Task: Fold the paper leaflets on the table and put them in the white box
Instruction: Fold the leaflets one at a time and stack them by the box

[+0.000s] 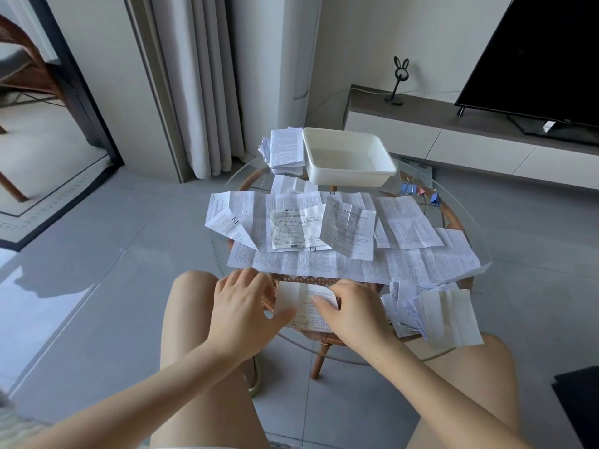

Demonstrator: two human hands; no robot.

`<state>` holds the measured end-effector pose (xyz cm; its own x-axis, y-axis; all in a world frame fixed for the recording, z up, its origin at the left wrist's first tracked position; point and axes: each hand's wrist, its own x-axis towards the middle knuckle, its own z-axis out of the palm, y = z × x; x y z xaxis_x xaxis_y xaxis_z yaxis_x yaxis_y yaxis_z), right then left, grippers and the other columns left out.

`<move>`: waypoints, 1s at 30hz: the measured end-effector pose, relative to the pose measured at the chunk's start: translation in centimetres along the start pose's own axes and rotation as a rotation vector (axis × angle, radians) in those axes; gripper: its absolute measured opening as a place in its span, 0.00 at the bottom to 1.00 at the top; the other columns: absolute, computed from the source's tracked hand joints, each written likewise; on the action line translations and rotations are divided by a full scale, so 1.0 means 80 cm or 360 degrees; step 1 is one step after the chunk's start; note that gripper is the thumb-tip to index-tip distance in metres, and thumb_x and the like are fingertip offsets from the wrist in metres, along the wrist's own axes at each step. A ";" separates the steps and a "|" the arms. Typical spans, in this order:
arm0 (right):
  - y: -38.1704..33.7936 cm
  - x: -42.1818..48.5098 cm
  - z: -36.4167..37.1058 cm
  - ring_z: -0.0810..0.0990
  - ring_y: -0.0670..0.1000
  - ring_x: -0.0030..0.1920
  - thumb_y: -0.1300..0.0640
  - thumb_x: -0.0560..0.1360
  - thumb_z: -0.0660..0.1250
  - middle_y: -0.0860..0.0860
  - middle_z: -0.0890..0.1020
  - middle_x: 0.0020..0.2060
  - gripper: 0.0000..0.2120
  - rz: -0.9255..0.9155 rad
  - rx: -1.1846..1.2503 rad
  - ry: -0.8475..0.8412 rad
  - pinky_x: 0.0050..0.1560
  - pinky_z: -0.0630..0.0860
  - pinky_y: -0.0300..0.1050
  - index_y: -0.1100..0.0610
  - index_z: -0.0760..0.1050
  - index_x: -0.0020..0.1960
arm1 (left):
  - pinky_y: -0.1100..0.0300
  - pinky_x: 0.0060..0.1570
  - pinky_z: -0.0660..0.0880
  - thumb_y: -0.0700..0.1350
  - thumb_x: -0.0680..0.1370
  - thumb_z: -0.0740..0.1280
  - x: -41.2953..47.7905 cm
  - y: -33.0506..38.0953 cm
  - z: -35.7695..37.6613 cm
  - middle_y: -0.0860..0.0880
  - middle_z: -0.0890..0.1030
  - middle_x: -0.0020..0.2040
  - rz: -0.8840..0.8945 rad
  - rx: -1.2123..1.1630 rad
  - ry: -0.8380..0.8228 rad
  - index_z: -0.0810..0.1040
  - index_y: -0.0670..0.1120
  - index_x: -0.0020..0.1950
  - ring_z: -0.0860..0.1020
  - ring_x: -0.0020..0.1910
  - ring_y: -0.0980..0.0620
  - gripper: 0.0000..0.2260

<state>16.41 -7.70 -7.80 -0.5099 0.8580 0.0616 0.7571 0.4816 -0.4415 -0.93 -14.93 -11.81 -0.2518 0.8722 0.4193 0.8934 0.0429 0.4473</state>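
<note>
Together left hand (241,306) and right hand (353,311) hold leaflet (301,311).

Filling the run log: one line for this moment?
step: folding; left hand, right hand: hold leaflet; white box: empty
</note>
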 end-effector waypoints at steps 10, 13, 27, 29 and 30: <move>0.006 -0.004 0.006 0.72 0.49 0.35 0.45 0.72 0.70 0.50 0.75 0.31 0.18 0.0065 0.0136 0.0087 0.32 0.63 0.40 0.60 0.75 0.34 | 0.61 0.43 0.68 0.52 0.75 0.65 -0.016 0.012 -0.010 0.51 0.76 0.41 0.0392 -0.0115 0.0153 0.74 0.45 0.45 0.72 0.40 0.51 0.10; 0.010 -0.012 0.005 0.74 0.48 0.35 0.46 0.72 0.70 0.48 0.75 0.32 0.13 0.0100 0.0274 0.0089 0.34 0.67 0.42 0.56 0.79 0.37 | 0.65 0.41 0.65 0.56 0.76 0.64 -0.011 0.020 -0.021 0.57 0.75 0.38 -0.0321 -0.0411 -0.0023 0.77 0.48 0.41 0.71 0.38 0.59 0.12; 0.007 -0.013 0.009 0.77 0.50 0.38 0.48 0.71 0.71 0.49 0.79 0.36 0.16 0.0168 0.0182 0.0079 0.38 0.73 0.46 0.61 0.78 0.35 | 0.66 0.50 0.65 0.47 0.71 0.71 -0.025 0.013 -0.010 0.61 0.70 0.40 -0.0291 -0.0478 -0.0164 0.78 0.47 0.33 0.69 0.45 0.62 0.08; 0.005 -0.009 0.010 0.74 0.51 0.33 0.49 0.70 0.71 0.49 0.75 0.30 0.20 0.0167 0.0061 0.0100 0.31 0.66 0.43 0.60 0.69 0.28 | 0.57 0.47 0.68 0.48 0.69 0.69 -0.023 0.016 -0.007 0.58 0.68 0.39 -0.0311 -0.0357 -0.0106 0.75 0.48 0.32 0.70 0.43 0.53 0.08; 0.004 -0.008 0.010 0.73 0.51 0.32 0.50 0.70 0.71 0.49 0.74 0.28 0.21 0.0164 0.0029 0.0097 0.29 0.63 0.42 0.59 0.67 0.27 | 0.53 0.46 0.69 0.49 0.69 0.68 -0.022 0.017 -0.006 0.56 0.69 0.39 -0.0325 -0.0302 -0.0093 0.74 0.48 0.32 0.71 0.43 0.49 0.08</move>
<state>16.70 -8.24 -8.68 -0.4034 0.9124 0.0694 0.7963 0.3874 -0.4646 0.55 -16.66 -11.59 -0.3927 0.8816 0.2618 0.7395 0.1335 0.6598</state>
